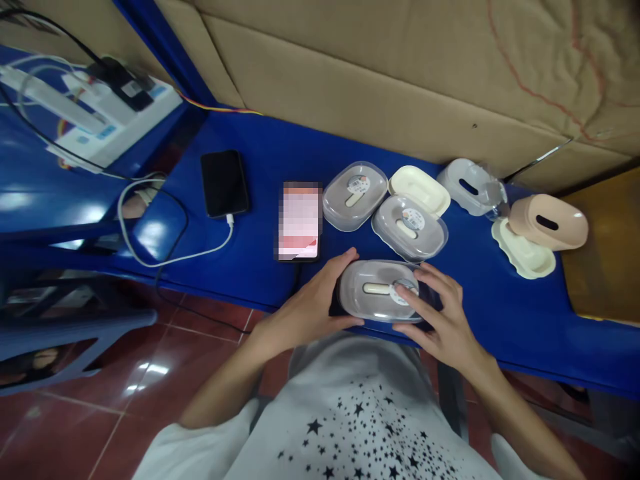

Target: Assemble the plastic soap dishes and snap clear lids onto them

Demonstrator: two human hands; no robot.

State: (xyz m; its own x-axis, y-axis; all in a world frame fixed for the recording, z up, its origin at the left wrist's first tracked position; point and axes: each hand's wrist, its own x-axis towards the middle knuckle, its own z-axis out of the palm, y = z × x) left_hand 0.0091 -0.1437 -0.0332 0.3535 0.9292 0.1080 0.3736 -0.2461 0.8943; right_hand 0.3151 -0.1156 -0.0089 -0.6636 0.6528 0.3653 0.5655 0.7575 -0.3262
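Head view: left hand (310,300) and right hand (440,313) around an oval plastic box (373,290) with a clear lid, right at the near edge of a blue table (520,327). Left fingers (347,255) hooked over the box's far side at its left end, left thumb along the near side. Right fingers (430,283) spread across the lid's right half, one fingertip on a round printed sticker (404,292), right thumb low on the near side. Both grips part open, wide as the box, with the box held between them and nothing else in either hand.

Just beyond the hands, two more lidded oval boxes (355,197) (410,227), side by side and almost touching, with a cream box base (419,190) against them. Further right, a white box (470,187), then a pink box (547,221) tilted on a cream base (523,250). To the left, a phone with a pixelated screen (299,220), then a black phone (225,183) on a white charging cable (170,247). Behind everything, a tan padded wall (400,73); below the table, a red tile floor (65,433)
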